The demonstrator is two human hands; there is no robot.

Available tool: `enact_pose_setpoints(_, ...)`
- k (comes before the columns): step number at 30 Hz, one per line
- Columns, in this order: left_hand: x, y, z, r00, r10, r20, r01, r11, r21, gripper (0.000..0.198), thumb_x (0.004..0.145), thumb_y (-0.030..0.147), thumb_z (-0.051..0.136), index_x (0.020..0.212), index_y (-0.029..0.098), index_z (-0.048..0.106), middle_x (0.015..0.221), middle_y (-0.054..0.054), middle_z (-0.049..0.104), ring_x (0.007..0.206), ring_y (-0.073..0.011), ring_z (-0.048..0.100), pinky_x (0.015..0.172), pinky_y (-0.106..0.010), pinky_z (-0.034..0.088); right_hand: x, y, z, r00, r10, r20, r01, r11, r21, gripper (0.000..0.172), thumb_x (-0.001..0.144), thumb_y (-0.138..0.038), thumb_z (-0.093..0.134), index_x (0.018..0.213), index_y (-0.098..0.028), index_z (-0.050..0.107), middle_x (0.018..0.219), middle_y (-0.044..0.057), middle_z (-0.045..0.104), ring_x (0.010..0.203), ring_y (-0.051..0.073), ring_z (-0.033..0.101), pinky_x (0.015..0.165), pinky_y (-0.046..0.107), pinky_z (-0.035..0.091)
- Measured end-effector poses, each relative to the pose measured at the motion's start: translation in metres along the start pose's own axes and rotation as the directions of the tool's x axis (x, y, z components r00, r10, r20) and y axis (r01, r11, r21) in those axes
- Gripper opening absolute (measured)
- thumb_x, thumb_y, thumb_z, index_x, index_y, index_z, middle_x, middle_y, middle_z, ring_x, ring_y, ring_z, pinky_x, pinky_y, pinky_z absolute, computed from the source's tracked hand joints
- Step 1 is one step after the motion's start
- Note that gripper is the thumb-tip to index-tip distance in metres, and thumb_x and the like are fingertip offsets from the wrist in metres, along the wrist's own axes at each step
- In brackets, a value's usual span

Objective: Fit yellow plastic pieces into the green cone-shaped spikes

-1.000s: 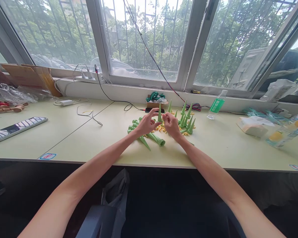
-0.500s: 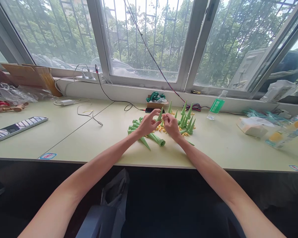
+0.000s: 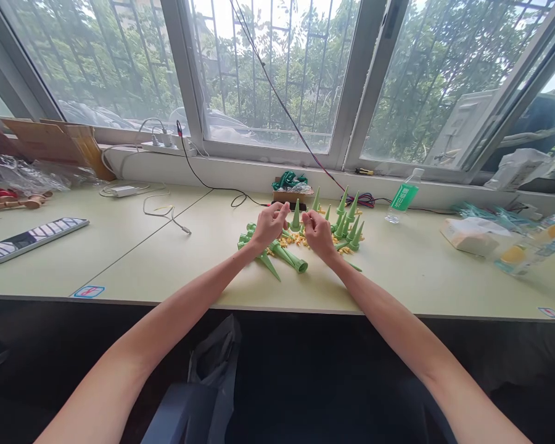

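Observation:
My left hand [image 3: 267, 226] is raised just above the table with its fingers curled together, a little left of an upright green cone [image 3: 296, 217]. What it holds, if anything, I cannot make out. My right hand [image 3: 319, 235] hovers to the right of that cone with its fingertips pinched, and anything in the pinch is too small to name. Under my left wrist lie several green cones on their sides [image 3: 287, 257]. More green cones stand upright [image 3: 348, 228] behind my right hand. Small yellow pieces [image 3: 300, 239] are scattered between the hands.
On the pale table [image 3: 166, 259] are a green-labelled water bottle [image 3: 403, 197], a white packet [image 3: 472, 234], drink bottles [image 3: 531, 246], a flat striped device [image 3: 30, 239] and cables [image 3: 166, 213]. A small box with green cord [image 3: 287, 187] sits by the window sill. A dark bag [image 3: 208, 382] hangs below the table edge.
My left hand held the green cone, tilted it, and has since drawn back to the left. The cone now stands upright by itself. My right hand has hardly moved.

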State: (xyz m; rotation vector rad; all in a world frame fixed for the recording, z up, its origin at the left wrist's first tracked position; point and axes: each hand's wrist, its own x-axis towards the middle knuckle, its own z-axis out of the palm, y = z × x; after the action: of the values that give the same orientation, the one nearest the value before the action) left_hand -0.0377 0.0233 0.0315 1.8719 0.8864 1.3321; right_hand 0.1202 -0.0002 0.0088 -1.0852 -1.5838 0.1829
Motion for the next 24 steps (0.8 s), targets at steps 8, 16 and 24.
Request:
enact_pose_setpoints(8,-0.0018,0.0049,-0.0012,0.913,-0.241,0.329,0.316,0.928,-0.197,0.052,0.083,0.07,0.058,0.084,0.018,0.05,0.054,-0.002,0.062,0.033,-0.0077,0.045,0.033,-0.018,0.029,-0.0006,-0.0004,-0.0009,0.999,-0.011,0.035,0.011,1.0,0.001,0.041,0.096,-0.054,0.041,0.071,-0.023,0.043,0.053,-0.005,0.039,0.05,0.012,0.034,0.053,0.027,0.029)
enact_pose_setpoints(16,0.0003,-0.0002,-0.0032,0.899,-0.259,0.354,0.354,0.904,-0.239,0.052,0.079,0.067,0.065,0.089,0.017,0.055,0.064,-0.006,0.067,0.037,-0.0082,0.05,0.035,-0.018,0.034,-0.0002,0.0022,-0.0025,0.999,-0.019,0.049,0.019,1.0,0.0,0.039,0.096,-0.053,0.041,0.071,-0.023,0.041,0.052,-0.005,0.038,0.05,0.012,0.034,0.053,0.027,0.028)
enact_pose_setpoints(24,0.0017,-0.001,-0.0066,0.894,-0.25,0.371,0.36,0.894,-0.266,0.051,0.078,0.062,0.07,0.094,0.017,0.054,0.069,-0.007,0.07,0.038,-0.008,0.052,0.038,-0.02,0.038,-0.0004,0.0023,-0.0032,0.998,-0.021,0.056,0.021,1.0,-0.008,0.037,0.096,-0.051,0.042,0.072,-0.023,0.043,0.052,-0.006,0.038,0.049,0.012,0.033,0.053,0.026,0.028)
